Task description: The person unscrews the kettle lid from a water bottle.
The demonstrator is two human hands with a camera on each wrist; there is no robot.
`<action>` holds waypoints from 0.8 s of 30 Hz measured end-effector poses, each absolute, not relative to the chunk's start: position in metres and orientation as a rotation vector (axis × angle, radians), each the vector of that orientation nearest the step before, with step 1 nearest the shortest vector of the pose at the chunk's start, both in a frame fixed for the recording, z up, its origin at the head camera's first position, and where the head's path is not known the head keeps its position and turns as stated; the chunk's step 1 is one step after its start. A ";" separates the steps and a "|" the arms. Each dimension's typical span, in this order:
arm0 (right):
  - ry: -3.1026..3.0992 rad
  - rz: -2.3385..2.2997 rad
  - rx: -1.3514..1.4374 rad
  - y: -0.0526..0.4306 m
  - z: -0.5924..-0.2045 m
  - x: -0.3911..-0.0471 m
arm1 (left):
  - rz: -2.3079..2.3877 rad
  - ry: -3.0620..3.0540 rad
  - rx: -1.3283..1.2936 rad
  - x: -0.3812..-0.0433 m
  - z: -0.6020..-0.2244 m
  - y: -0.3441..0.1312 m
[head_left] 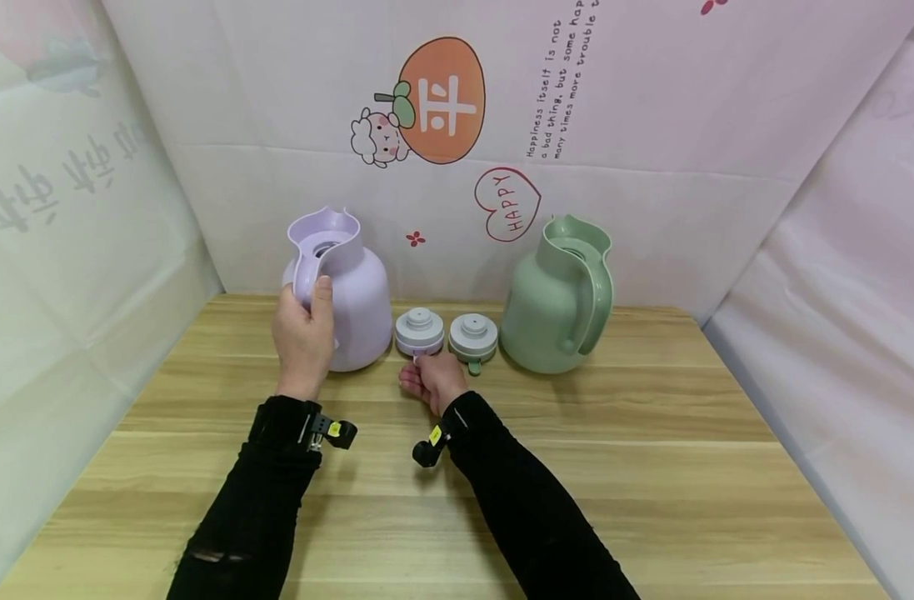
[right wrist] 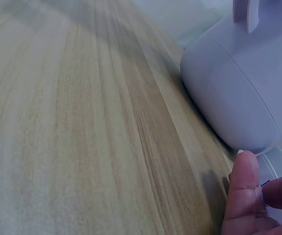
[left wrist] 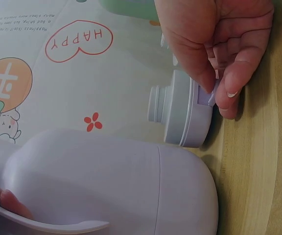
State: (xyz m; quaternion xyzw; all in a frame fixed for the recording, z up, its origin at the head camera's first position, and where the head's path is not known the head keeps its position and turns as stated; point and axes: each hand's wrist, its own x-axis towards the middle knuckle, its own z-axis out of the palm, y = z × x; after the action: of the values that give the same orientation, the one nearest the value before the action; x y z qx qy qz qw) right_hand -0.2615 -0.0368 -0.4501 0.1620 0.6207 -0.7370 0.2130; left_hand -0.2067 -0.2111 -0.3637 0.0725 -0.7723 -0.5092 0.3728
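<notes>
My left hand (head_left: 303, 342) grips the handle of a lilac thermos jug (head_left: 361, 304), which stands upright on the table with its mouth uncovered. To the jug's right is a round grey-and-lilac lid (head_left: 419, 331), its narrower plug end facing up. With thumb and finger, my right hand (head_left: 437, 382) pinches the small lilac tab at the front of this lid. In the left wrist view the lid (left wrist: 180, 115) sits low by the table, beside the jug (left wrist: 102, 181). The right wrist view shows the fingertips (right wrist: 245, 171) at the lid's edge.
A second lid (head_left: 472, 336), grey with a green tab, lies just right of the lilac one. Beyond it stands a green thermos jug (head_left: 542, 312), also uncovered. The wooden table (head_left: 651, 467) backs onto a printed cloth (head_left: 292, 100), with cloth on both sides.
</notes>
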 end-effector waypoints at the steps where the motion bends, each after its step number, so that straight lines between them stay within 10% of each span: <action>1: 1.728 -2.046 0.446 -0.037 -0.450 -0.261 | -1.306 -1.979 0.185 -0.207 -0.364 -0.211; 24: 1.788 -2.056 0.426 -0.035 -0.448 -0.252 | -1.351 -2.003 0.215 -0.205 -0.364 -0.210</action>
State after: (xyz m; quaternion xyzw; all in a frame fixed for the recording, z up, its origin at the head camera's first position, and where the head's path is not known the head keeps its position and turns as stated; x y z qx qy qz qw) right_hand -0.2516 -0.0347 -0.4482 0.1516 0.6366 -0.7317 0.1907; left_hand -0.2046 -0.2099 -0.3637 0.0832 -0.7733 -0.5217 0.3506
